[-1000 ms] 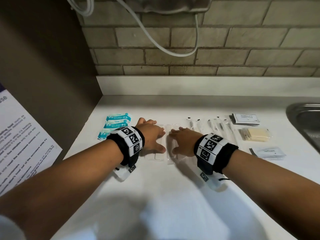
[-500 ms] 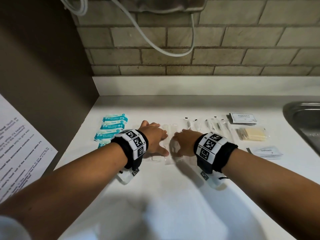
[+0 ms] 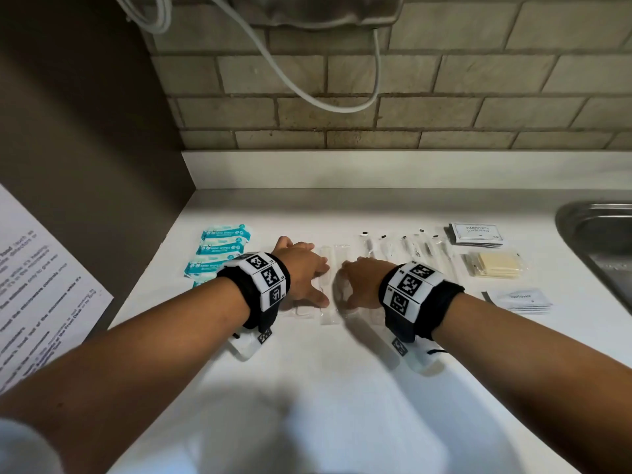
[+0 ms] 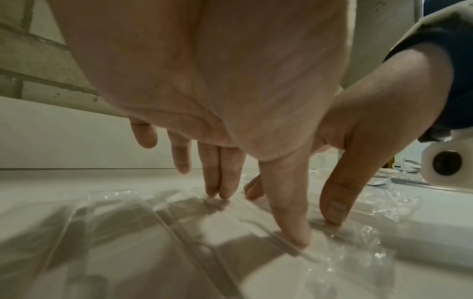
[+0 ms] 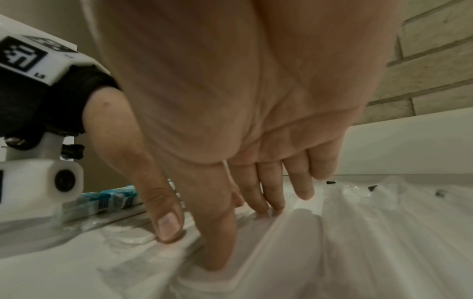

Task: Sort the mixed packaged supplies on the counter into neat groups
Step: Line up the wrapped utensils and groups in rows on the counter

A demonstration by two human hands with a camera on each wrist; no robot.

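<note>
I see a steel sink (image 3: 595,230) at the counter's right edge, a brick wall (image 3: 444,83) behind its back edge with a white cable (image 3: 318,100) looping down, and a printed notice (image 3: 37,278) on the left.

Clear sleeves (image 3: 327,285) partly under hands; sink (image 3: 595,241) cut off; contents indiscernible.

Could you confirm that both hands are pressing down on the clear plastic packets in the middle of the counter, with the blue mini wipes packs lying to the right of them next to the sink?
Not quite: the mini wipes packs lie to the left of the hands, by the dark side wall, as the head view shows. The rest holds: the left hand and right hand both press on the clear plastic packets mid-counter.
</note>
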